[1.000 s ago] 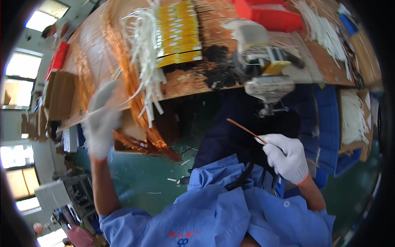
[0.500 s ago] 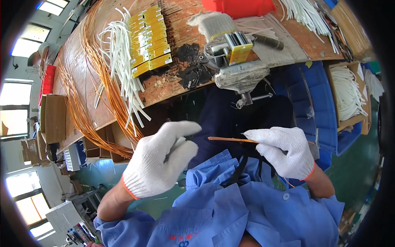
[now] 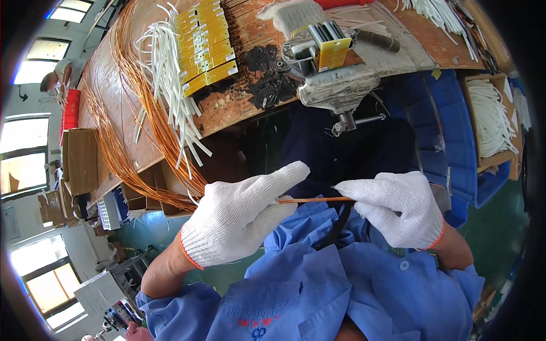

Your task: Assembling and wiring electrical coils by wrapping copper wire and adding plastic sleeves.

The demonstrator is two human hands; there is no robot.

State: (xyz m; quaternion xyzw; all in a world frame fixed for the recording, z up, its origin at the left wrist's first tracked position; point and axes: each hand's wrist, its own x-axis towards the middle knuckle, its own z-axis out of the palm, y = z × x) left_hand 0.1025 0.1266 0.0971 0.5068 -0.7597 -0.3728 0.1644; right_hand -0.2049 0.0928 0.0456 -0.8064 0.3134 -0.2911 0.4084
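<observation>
A copper-coloured wire point(image 3: 318, 199) runs level between my two white-gloved hands, in front of my blue shirt. My right hand point(image 3: 395, 207) pinches it between thumb and fingers. At the wire's left end, my left hand point(image 3: 247, 213) is half curled, the index finger stretched out above and the thumb below. The wire's tip lies at the gap between them; a pale bit beside the tip may be glove or a small piece held there, and I cannot make out which. Beyond my hands, a bench vise point(image 3: 338, 88) grips a yellow plate point(image 3: 334, 54) with dark rods behind it.
On the wooden bench point(image 3: 239, 116) lie white tubes point(image 3: 162, 74), yellow plates point(image 3: 207, 51) in rows and long copper wires point(image 3: 139, 68) hanging over the edge. A blue bin point(image 3: 455, 131) and a carton of white tubes point(image 3: 489, 119) stand right. Another person point(image 3: 65, 74) is far left.
My left hand has moved right to the wire's end, and its index finger now reaches past the tip. My right hand keeps its pinch on the wire. The view has shifted slightly.
</observation>
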